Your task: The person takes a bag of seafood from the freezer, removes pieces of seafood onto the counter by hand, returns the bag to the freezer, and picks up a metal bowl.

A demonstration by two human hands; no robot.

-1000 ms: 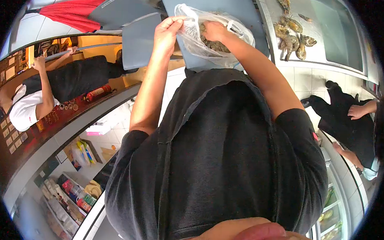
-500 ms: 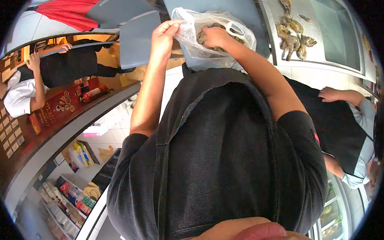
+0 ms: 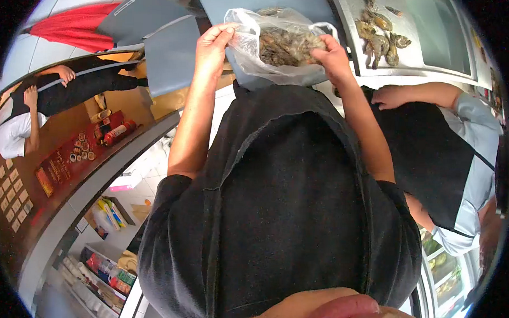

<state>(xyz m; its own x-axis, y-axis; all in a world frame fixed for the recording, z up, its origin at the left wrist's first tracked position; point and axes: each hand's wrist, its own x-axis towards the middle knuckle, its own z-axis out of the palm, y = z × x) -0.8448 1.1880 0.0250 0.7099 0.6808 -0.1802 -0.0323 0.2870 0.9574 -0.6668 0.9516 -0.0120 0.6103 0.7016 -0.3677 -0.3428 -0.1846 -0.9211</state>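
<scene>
A translucent white plastic bag (image 3: pixel 248 49) rests with its mouth open on a grey-blue surface. Mottled brown animals (image 3: pixel 281 46), perhaps fish, lie inside; their exact kind is unclear. My left hand (image 3: pixel 213 48) pinches the bag's left rim between thumb and fingers. Over the bag's right side, my right hand (image 3: pixel 333 59) has its fingers closed on a blurred, mottled brown piece (image 3: pixel 309 46) among the contents. A loop handle of the bag stands just behind that hand.
Several similar brown animals (image 3: pixel 378 37) lie on a steel counter (image 3: pixel 407 27) beside a sink basin (image 3: pixel 446 39). One person (image 3: pixel 440 148) stands close on my right. Another person (image 3: pixel 60 96) is at the left, holding a grey bar. Grey chairs (image 3: pixel 177 58) and a red cloth (image 3: pixel 74 26) are nearby.
My right hand has come up from deep in the bag to its right side, exposing the brown contents. My left hand still holds the rim. The person on the right has come closer.
</scene>
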